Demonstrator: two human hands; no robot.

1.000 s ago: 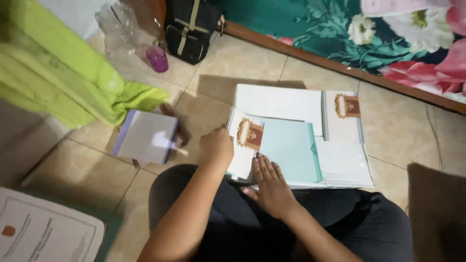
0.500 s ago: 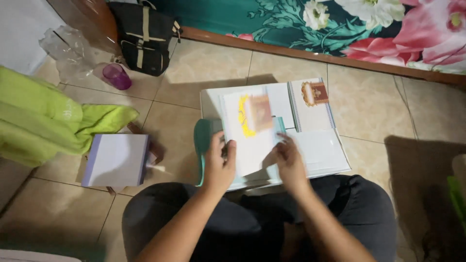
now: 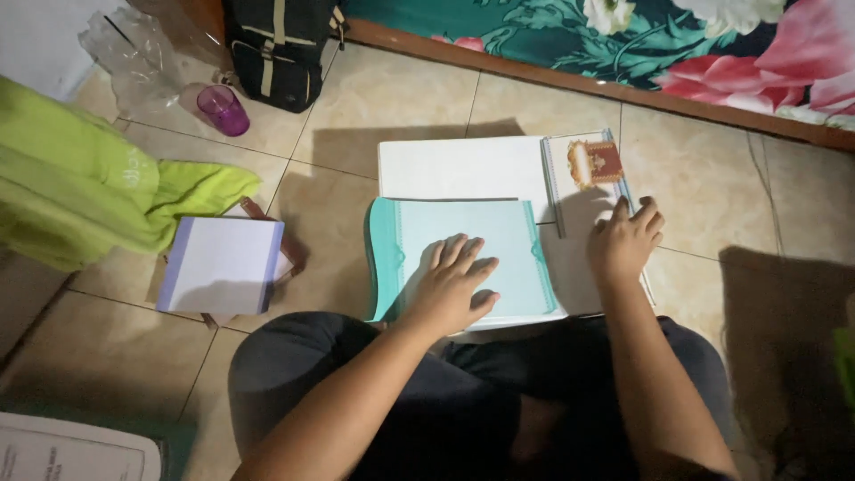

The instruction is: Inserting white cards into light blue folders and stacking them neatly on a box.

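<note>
Head view looks down on a tiled floor (image 3: 374, 98) where a person sits cross-legged in dark trousers. Along the top edge runs a floral bedspread (image 3: 695, 40) in teal and pink. At the left edge lies a bright green cloth (image 3: 80, 187), bunched and folded. A black bag (image 3: 276, 49) stands at the top, with crumpled clear plastic (image 3: 134, 53) and a small purple cup (image 3: 222, 109) to its left. Before the knees lies a stack of white sheets (image 3: 463, 165), and on its near left part rests a teal folder (image 3: 463, 236), closed and flat. A card with a red and gold emblem (image 3: 590, 165) lies on the stack's far right corner. Left of the stack, apart from it, a white notepad with a lilac edge (image 3: 223, 264) sits on the floor. Another printed sheet (image 3: 71, 450) shows at the bottom left corner. The left hand (image 3: 450, 285) lies flat on the folder, fingers (image 3: 463, 254) spread wide and holding nothing. The right hand (image 3: 625, 242) rests on the sheets just below the card, fingers (image 3: 646, 214) loosely curled and close together, gripping nothing.
</note>
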